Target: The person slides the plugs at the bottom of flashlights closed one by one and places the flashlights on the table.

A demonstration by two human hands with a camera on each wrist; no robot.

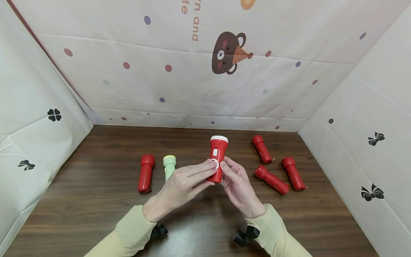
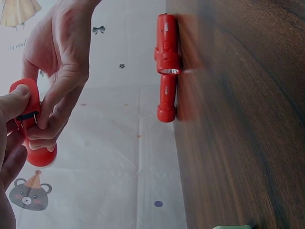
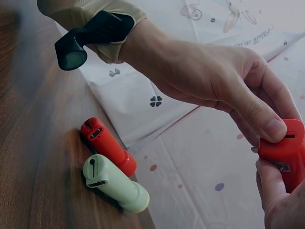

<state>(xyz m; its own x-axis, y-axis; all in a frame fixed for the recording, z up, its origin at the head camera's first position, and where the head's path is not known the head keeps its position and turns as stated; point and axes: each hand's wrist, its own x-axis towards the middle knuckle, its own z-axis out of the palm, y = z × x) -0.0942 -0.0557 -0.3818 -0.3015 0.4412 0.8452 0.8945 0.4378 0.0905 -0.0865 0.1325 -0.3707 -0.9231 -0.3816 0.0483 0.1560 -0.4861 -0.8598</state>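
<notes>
Left hand (image 1: pixel 189 176) and right hand (image 1: pixel 239 185) are both clamped on the white-rimmed red flashlight (image 1: pixel 218 149), left fingertips at its round button (image 1: pixel 217 162), so I'd guess it's the button-fiddling step and calls for a steady right grip next. It's between them, above the surface (image 1: pixel 199 232), head pointing far.

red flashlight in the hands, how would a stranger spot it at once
Look over the middle of the dark wooden table, where the left hand and right hand hold the red flashlight. Its white head rim and white switch show in the head view; the other red flashlights lying either side show all-red heads.
</notes>
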